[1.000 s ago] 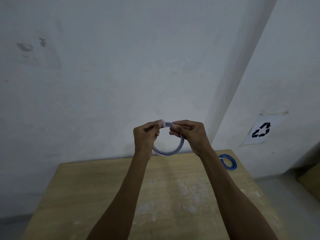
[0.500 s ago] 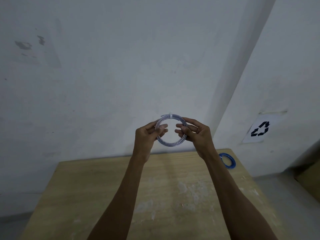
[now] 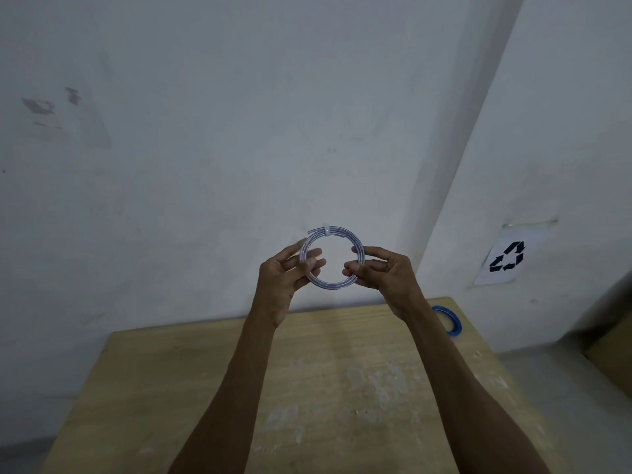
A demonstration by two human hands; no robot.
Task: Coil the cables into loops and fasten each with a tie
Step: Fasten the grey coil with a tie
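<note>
coil: clear cable ring, held upright above the table
tie: white, wrapped round the ring's top
left hand: fingers clamped on its left side
right hand: fingers pinching its right side
progress: this coil looks fastened; blue coil lies by the table's far right edge, its tie unseen

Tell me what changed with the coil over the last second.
Both hands left the white tie and shifted to the sides of the clear coiled cable: left hand and right hand now hold it upright, tie on top, not hanging below. The blue cable coil on the wooden table stayed put.
</note>
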